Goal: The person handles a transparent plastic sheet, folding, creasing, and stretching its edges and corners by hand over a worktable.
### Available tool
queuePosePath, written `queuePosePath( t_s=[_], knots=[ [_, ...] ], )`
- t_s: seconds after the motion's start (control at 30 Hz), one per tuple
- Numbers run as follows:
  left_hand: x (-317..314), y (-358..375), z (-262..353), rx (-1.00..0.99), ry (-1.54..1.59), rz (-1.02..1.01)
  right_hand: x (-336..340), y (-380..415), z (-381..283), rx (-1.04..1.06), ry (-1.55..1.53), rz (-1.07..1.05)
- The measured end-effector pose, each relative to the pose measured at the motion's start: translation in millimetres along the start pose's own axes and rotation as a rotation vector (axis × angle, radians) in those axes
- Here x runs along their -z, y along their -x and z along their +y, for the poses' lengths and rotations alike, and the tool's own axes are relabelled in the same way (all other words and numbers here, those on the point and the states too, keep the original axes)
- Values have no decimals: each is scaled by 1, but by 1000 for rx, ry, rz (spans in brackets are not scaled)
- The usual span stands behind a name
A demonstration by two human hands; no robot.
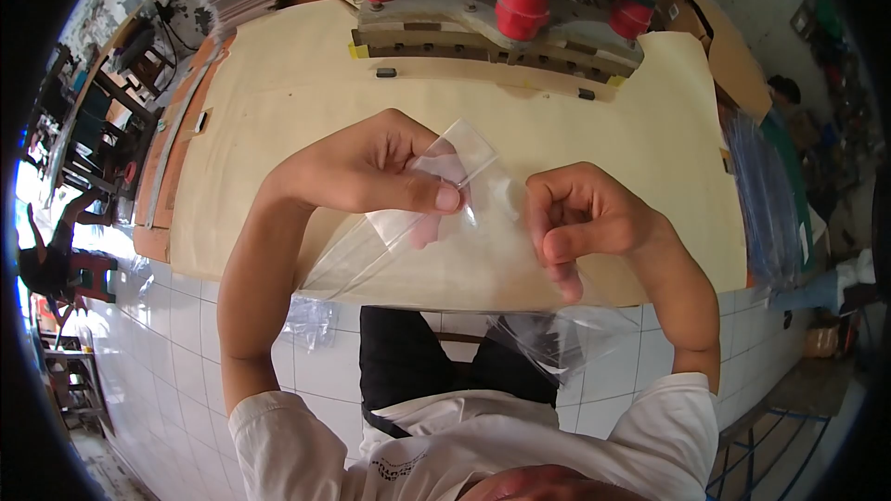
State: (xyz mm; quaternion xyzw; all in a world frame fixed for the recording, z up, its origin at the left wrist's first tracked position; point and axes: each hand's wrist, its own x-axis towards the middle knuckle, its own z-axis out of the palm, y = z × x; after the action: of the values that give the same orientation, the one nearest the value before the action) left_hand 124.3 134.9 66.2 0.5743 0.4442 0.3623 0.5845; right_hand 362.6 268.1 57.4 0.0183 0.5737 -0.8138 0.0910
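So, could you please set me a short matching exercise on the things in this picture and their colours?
Things:
1. Plastic bag pinched by the left hand and right hand
2. Cylinders on the machine
3. Tabletop
4. Sleeve

Colours:
A. Red
B. White
C. Clear
D. Pale tan

Pairs: 1-C, 2-A, 3-D, 4-B
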Motion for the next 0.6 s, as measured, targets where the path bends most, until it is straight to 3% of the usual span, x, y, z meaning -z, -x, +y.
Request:
queuePosePath(
  t_s=[0.3, 0.53, 0.6],
  knots=[
    [-2, 5, 6, -38, 26, -103, 3, 7, -8, 88, 56, 92],
    [-11, -2, 5, -84, 25, 140, -2, 2, -4, 80, 115, 154],
    [-12, -2, 6, -61, 21, 160, -5, -1, 0, 212, 211, 220]
  ],
)
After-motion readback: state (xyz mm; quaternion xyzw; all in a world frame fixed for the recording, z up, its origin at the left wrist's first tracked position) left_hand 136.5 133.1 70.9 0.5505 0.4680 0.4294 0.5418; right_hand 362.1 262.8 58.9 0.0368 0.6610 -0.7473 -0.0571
